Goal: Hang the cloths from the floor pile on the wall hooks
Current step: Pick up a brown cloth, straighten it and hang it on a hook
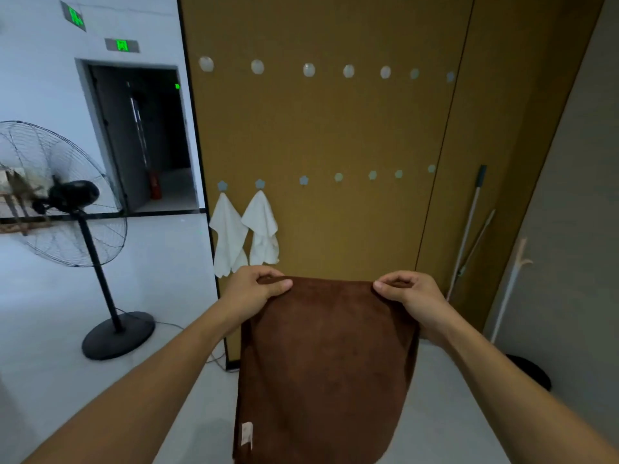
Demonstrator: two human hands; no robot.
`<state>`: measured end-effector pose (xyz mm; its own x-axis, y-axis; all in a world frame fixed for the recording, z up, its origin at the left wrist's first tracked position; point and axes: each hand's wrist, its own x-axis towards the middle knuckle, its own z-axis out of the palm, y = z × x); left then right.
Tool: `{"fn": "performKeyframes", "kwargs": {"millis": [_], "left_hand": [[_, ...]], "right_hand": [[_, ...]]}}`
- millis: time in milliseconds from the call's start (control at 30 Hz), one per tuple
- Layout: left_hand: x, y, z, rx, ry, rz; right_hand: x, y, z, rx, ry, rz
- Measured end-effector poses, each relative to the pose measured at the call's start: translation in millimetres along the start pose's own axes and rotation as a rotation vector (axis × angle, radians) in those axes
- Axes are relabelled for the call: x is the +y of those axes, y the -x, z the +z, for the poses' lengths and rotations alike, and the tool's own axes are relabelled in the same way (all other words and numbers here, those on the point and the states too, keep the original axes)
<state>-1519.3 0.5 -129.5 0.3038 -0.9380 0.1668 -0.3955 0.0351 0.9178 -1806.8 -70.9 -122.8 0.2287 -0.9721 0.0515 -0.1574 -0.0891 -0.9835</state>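
A brown cloth (328, 360) hangs spread out in front of me, held by its top edge. My left hand (258, 293) pinches its upper left corner and my right hand (412, 296) pinches its upper right corner. Behind it stands a tan wall panel (335, 128) with two rows of small hooks. Two white cloths (229, 234) (263, 229) hang from the two leftmost lower hooks. The third lower hook (303, 180) is bare, a little above the brown cloth's top edge. The floor pile is out of view.
A black pedestal fan (67, 202) stands on the floor to the left, its cable running toward the panel. Mop handles (469, 229) lean against the wall at the right, beside a white stand (512, 283). A dark doorway (144, 135) opens at the back left.
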Motion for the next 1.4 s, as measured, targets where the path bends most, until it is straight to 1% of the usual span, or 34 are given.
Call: {"fn": "performKeyframes", "kwargs": {"millis": [233, 333, 433, 567, 667, 767, 833, 933, 1033, 1167, 1267, 1333, 1400], "left_hand": [[-2.1, -130.1, 5.1, 0.102, -0.188, 0.021], [1.4, -188.0, 7.3, 0.131, -0.333, 0.071], [-3.9, -231.5, 12.6, 0.123, -0.452, 0.126], [-17.9, -278.9, 12.9, 0.107, -0.45, 0.178], [-24.9, -314.5, 15.5, 0.097, -0.415, 0.241], [-36.0, -355.1, 17.8, 0.054, -0.432, 0.326], [-45.7, -387.6, 19.1, 0.019, -0.467, 0.359], [-59.2, -441.1, 19.2, 0.012, -0.499, 0.411], [-64.9, -491.0, 18.8, -0.019, -0.563, 0.435], [-73.2, -553.8, 12.4, -0.049, -0.611, 0.462], [-85.4, -599.9, 6.2, -0.076, -0.658, 0.484], [-93.6, -624.4, 5.6, -0.085, -0.716, 0.503], [-103.3, -645.1, 7.2, -0.082, -0.824, 0.557]], "right_hand": [[-8.1, -150.8, 10.2, -0.045, 0.032, -0.06], [-16.2, -211.4, 12.9, -0.071, 0.047, -0.096], [-16.3, -265.5, 15.3, -0.061, 0.142, -0.173], [-4.7, -326.0, 24.7, -0.032, 0.275, -0.288], [3.9, -364.9, 34.3, 0.015, 0.375, -0.334], [11.5, -404.5, 44.0, -0.008, 0.447, -0.378], [13.8, -431.5, 49.1, -0.03, 0.465, -0.394], [12.7, -475.9, 55.5, -0.039, 0.419, -0.413], [11.0, -524.6, 66.0, -0.054, 0.439, -0.478], [5.3, -585.6, 82.1, -0.125, 0.615, -0.499], [3.7, -625.5, 93.3, -0.144, 0.864, -0.583], [6.2, -647.3, 99.9, -0.119, 1.066, -0.632], [11.1, -667.0, 107.9, -0.046, 1.164, -0.722]]}}
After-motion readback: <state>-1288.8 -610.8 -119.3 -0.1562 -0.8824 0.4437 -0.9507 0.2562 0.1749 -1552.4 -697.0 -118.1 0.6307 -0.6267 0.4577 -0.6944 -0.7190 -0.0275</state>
